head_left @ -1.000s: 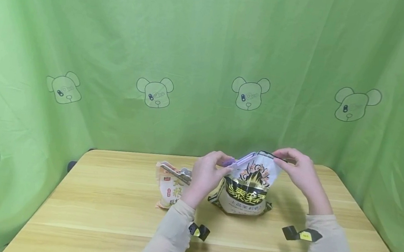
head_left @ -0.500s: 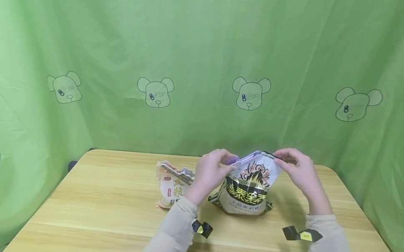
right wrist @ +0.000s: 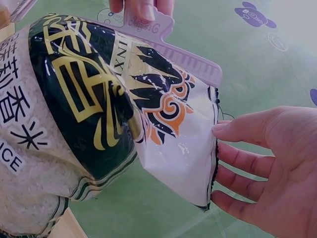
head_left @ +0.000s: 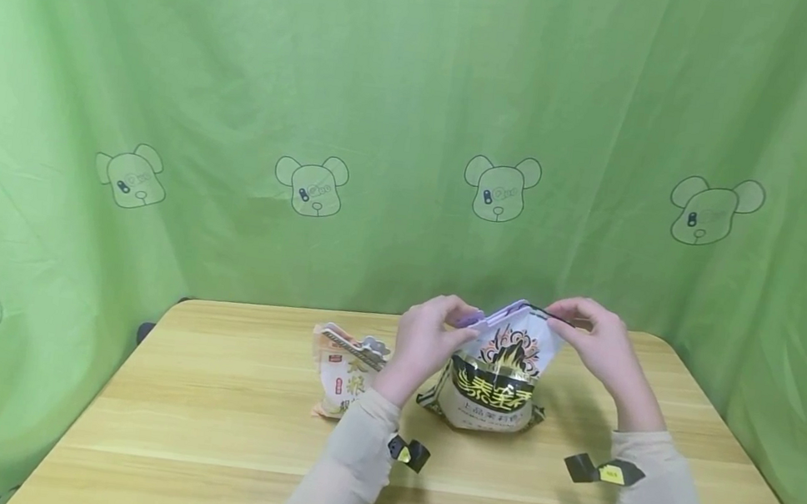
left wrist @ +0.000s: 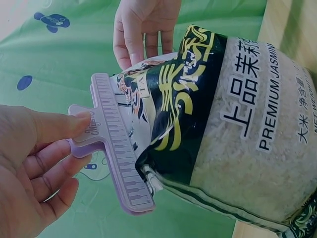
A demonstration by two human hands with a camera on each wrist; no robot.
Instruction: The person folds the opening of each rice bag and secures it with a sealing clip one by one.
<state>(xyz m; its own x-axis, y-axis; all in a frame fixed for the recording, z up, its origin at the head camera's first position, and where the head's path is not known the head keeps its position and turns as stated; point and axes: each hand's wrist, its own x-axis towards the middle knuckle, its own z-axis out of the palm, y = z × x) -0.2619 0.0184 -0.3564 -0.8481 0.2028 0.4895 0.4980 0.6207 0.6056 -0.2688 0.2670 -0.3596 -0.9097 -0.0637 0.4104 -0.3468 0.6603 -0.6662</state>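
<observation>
A bag of jasmine rice (head_left: pixel 491 397) stands upright on the table, its white top drawn up between both hands. My left hand (head_left: pixel 431 335) pinches the handles of a purple clip (left wrist: pixel 114 144), thumb on one side and fingers on the other. The clip's long edge, printed with piano keys, lies along the left side of the bag's top. At the top right corner my right hand (right wrist: pixel 267 168) pinches the bag's black-stitched edge between thumb and fingers. Part of the clip is hidden behind the left hand in the head view.
A smaller orange-and-white bag (head_left: pixel 336 382) stands left of the rice, with a grey piano-key clip (head_left: pixel 361 349) across its top. Both are on a wooden table (head_left: pixel 202 412). A green curtain (head_left: pixel 410 76) hangs behind and at both sides.
My left hand has moved slightly right and up with the purple clip, which slides further along the bag's top edge. My right hand and the bag stay nearly still.
</observation>
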